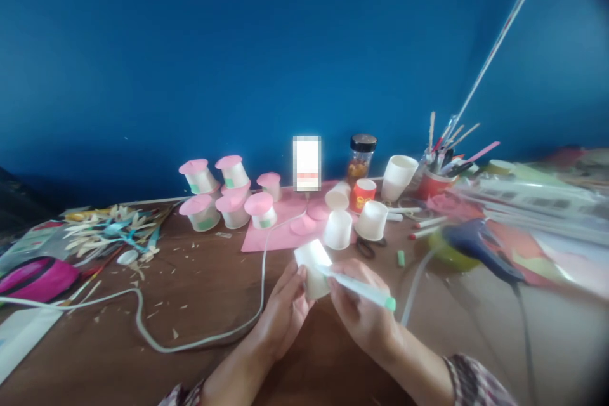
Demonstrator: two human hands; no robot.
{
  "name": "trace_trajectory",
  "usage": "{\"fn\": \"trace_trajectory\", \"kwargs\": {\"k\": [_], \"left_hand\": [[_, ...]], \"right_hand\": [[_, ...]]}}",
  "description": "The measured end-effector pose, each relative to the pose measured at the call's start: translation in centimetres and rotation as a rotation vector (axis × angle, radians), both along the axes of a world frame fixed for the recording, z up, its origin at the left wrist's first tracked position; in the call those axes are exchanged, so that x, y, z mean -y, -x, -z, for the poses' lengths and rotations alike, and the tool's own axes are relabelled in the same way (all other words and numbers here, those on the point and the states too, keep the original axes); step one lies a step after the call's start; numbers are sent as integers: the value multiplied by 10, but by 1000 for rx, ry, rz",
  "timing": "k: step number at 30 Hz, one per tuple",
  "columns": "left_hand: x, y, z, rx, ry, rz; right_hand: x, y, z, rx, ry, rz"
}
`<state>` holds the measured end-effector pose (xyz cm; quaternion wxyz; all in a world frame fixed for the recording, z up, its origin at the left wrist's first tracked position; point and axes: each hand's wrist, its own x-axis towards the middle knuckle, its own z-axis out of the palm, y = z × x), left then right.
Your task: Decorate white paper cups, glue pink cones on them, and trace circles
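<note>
At the lower centre of the frame, the left hand (285,301) grasps a tilted white paper cup (311,280), its fingers curled around the cup's side. Just right of it, the right hand (364,311) has its fingers closed on a pale marker (366,292) with a green end, which points at the cup; blur hides whether the tip touches.

Above the hands, a pink sheet (254,242) lies on the brown counter (204,304), two pink discs (301,224) on it. Left of centre stand pink-topped cups (200,212) with green marks, two of them stacked on others. Right of centre, plain white cups (337,229) surround a red cup (365,195), near a black-lidded jar (360,165). A small green piece (401,258) lies to the right of these. At the left edge is a magenta pouch (40,278), below a pile of pale strips (114,231); a white cable (174,349) winds across the lower left.
</note>
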<state>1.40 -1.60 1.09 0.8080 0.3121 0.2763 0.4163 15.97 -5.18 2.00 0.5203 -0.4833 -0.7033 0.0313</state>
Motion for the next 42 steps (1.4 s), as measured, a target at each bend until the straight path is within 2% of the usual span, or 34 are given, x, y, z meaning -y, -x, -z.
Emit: {"fn": "trace_trajectory", "kwargs": {"k": [6,11,19,25,36,42], "left_hand": [[0,1,4,26,-47,25],[-1,1,5,50,-114,45],[-2,0,5,42,-106,28],[1,-1,0,50,-73,17],[0,-1,0,37,28,-36],[2,0,0,36,-12,-21]], "right_hand": [[0,-3,9,52,-88,-70],[-1,-4,9,74,-202,-105],[-1,-5,13,44,-155,-99],[-1,-2,5,36,-88,-15],[-1,0,-4,79,-140,44],[-1,-1,-3,79,-123,39]]}}
